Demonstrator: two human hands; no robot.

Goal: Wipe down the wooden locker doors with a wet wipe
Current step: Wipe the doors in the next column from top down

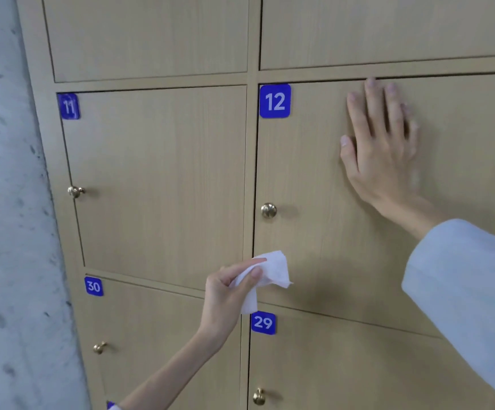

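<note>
Pinched in the left hand (225,287), wet wipe (273,270) nears door 12 (314,173) (lower-left edge); right hand (382,146) flat, fingers spread

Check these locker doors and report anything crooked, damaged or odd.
The number plate 11 looks blurred or doubled, unlike the crisp 12; damage or camera blur, I cannot tell. Otherwise the doors sit closed, each visible knob in place.

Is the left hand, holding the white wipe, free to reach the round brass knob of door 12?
Probably yes. The left hand with the white wet wipe is below the round brass knob; nothing lies between them. The right hand rests flat farther right.
</note>
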